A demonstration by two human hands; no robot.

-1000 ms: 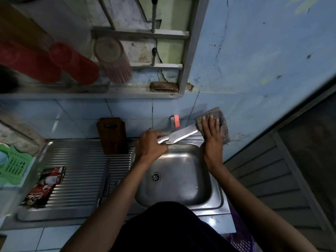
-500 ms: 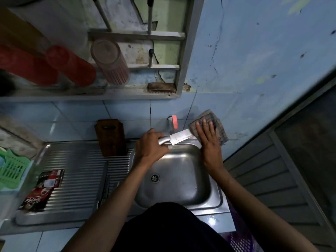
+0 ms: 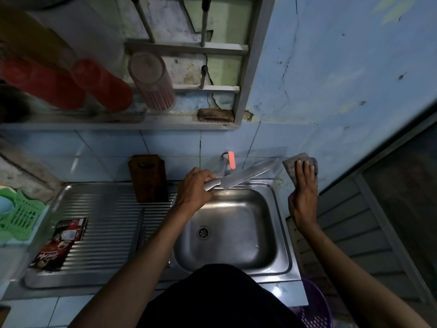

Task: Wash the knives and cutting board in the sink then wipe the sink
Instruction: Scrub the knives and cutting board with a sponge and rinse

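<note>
1. Left-hand grip: the left hand (image 3: 192, 189) is clenched round the metal handle of the knife (image 3: 238, 177), knuckles up, forearm reaching in from the near side of the sink (image 3: 281, 233).
2. Knife position: the long, smooth, tapering blade lies tilted over the far rim of the sink, its tip aimed to the right and away from the person. The blade is blurred.
3. Right-hand grip: the right hand (image 3: 303, 197) holds a grey cloth (image 3: 292, 165) beyond the far right corner of the sink. The fingers lie extended over the cloth; the thumb cannot be seen. The cloth is coarse, crumpled and apart from the blade tip.
4. Sink: a rectangular stainless steel basin with rounded corners and a round drain (image 3: 203, 232) in its floor. A ribbed steel drainboard (image 3: 106, 221) adjoins its left side.
5. Cutting board: the dark wooden cutting board (image 3: 148, 177) stands upright at the far edge of the drainboard, left of the sink, against the tiled wall. It is rectangular with a slot handle near its top.
6. Tap: a tap with a red lever (image 3: 231, 159) projects from the wall behind the sink's far rim.
</note>
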